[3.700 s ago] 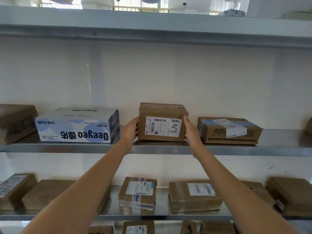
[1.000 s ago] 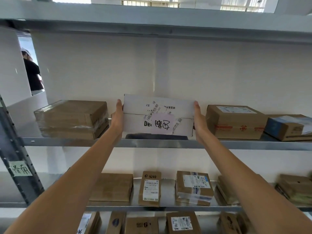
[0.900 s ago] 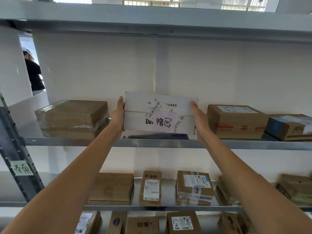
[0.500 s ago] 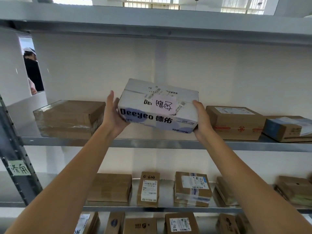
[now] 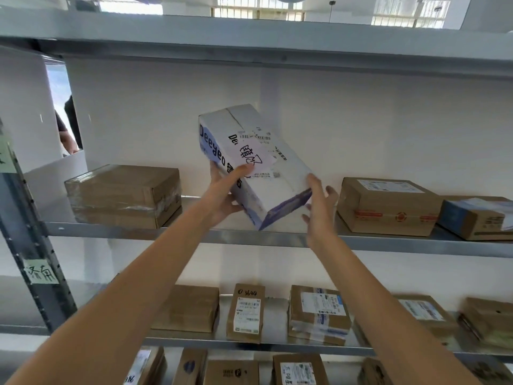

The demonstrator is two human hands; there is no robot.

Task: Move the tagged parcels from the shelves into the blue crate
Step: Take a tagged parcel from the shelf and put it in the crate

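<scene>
The white box (image 5: pixel 258 165) with the handwritten tag is off the shelf (image 5: pixel 277 237) and tipped steeply in the air, one end high, the purple-edged low corner hanging just over the shelf's front lip. The left hand (image 5: pixel 227 195) grips it from below and the side, thumb curled onto the tagged face. The right hand (image 5: pixel 319 207) is spread, fingers straight, at the low end; whether it touches the cardboard I cannot tell.

The trouble I would expect is a slip. The load looks carried mostly by one hand while the box is rolled over, and glossy card on a tilt could slide down through that grip. The low corner could also knock the shelf edge, or swing into the brown taped box (image 5: pixel 388 207) just beside it on the right. The blue crate is nowhere in view, so a blind carry would follow.

The shelving is grey metal, with a white wall behind. A wrapped brown carton (image 5: pixel 125 195) sits to the left on the same level. Smaller labelled parcels (image 5: pixel 319 312) line the level below, more under that. A paper slip (image 5: pixel 41 273) with handwriting is stuck on the left upright. Windows show above the top shelf, and part of another person (image 5: pixel 69 126) shows through a gap at far left.
</scene>
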